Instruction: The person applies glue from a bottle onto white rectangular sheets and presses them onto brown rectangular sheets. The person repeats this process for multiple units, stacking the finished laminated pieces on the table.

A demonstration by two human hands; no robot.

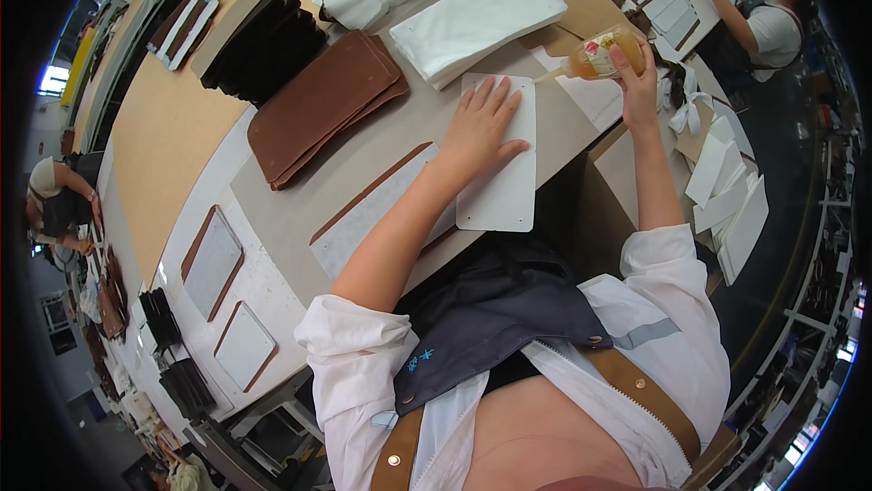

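Observation:
My left hand [486, 128] lies flat, fingers spread, on a white rounded-corner panel [498, 205] at the near edge of the grey work mat. With fingers wrapped round it, my right hand [638, 78] holds a squeeze bottle [601, 53] of amber liquid tilted sideways. Its thin nozzle points left, its tip close to the panel's far right corner; whether it touches, I cannot tell. Partly under my left forearm is a brown leather piece with a pale sheet [368, 209] on it. The bottle's far side is hidden by my fingers.
Stacked brown leather pieces [322, 109] and a dark stack [259, 41] stand far left. A pile of white sheets [477, 23] lies beyond my left hand. White-faced panels [213, 259] rest at left, loose white pieces [727, 191] at right. Another person [772, 28] works far right.

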